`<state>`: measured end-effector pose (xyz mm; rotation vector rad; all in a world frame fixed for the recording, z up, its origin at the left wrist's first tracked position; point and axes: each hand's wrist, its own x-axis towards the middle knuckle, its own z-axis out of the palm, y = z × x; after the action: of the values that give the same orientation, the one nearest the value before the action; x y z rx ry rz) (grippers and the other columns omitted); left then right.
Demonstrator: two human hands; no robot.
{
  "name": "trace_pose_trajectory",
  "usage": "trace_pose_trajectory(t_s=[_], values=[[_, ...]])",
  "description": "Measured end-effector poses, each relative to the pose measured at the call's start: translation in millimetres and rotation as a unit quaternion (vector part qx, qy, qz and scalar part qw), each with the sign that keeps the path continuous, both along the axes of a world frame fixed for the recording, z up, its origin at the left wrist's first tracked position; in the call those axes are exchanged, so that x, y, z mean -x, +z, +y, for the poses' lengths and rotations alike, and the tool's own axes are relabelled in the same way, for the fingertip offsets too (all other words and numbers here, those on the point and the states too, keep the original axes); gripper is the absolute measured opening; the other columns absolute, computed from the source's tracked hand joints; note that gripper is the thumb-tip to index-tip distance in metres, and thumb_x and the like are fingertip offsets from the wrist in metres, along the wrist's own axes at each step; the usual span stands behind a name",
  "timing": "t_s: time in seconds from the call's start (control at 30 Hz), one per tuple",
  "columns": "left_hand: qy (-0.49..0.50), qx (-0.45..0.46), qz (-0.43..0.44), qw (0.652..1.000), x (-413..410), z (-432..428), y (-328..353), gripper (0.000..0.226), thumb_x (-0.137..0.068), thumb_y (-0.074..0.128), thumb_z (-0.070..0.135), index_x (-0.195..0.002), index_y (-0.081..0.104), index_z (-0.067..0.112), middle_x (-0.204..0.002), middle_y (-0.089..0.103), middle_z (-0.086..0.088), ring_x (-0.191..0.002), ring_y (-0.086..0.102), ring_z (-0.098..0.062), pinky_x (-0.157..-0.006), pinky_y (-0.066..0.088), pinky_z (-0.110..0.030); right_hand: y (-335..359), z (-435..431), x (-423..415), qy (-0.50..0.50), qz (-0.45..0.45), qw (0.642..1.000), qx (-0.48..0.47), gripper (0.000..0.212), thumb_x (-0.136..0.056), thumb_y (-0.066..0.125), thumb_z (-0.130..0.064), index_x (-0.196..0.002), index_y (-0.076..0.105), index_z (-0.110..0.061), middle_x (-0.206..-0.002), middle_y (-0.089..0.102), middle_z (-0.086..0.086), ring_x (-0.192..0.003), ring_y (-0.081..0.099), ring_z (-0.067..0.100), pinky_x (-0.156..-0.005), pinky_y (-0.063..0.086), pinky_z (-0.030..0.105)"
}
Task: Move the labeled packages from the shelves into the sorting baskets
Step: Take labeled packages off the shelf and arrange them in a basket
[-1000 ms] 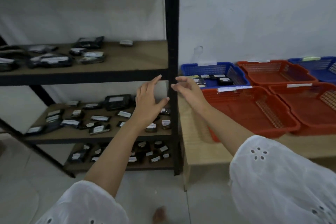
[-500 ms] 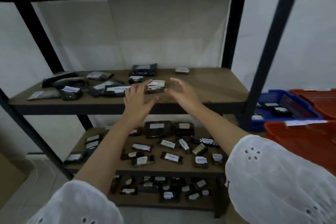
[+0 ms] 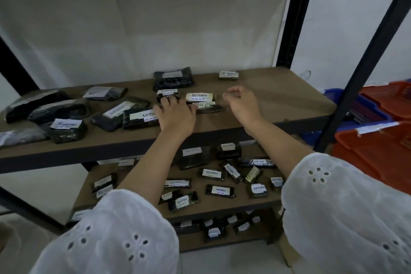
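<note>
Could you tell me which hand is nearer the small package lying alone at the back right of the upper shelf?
Right. The right hand is just in front of the small package; the left hand rests on labeled packages farther left.

Stockroom (racked packages (image 3: 200, 97), sorting baskets (image 3: 378, 154))

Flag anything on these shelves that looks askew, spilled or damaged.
Nothing is spilled or visibly damaged. The packages just lie at mixed angles: on the upper shelf one RETURN package overlaps a second package, and on the middle shelf a yellow-labelled package lies diagonally among straighter ones.
</note>
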<state>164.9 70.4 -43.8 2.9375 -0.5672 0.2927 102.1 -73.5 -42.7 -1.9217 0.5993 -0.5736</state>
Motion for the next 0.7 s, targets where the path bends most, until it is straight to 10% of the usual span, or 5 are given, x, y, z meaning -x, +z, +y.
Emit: trace_pose_trajectory(t_s=[0.47,0.7], values=[[-0.076,0.157,-0.017,0.984,10.4,12.1,5.9,0.021,-0.093,0.052,0.037,-0.111,0.051,0.027,-0.115,0.06,0.003,-0.121,0.041,-0.019,-0.104,0.014,-0.046,-0.2,11.3,-7.1,-0.012,0.004,1.0,0.007,0.005,-0.086,0.056,-0.032,-0.085,0.053,-0.036,-0.114,0.061,0.002,-0.111,0.053,0.024,-0.096,0.043,0.048],[-0.095,0.376,-0.01,0.922,18.3,55.6,18.8,0.014,-0.099,0.04,0.018,-0.107,0.052,0.017,-0.114,0.052,-0.003,-0.091,0.045,-0.005,-0.092,0.034,-0.024,4.2,42.6,-9.6,0.004,-0.014,1.0,-0.004,0.006,-0.092,0.051,-0.031,-0.086,0.053,-0.031,-0.114,0.06,0.004,-0.106,0.056,0.022,-0.088,0.047,0.04]])
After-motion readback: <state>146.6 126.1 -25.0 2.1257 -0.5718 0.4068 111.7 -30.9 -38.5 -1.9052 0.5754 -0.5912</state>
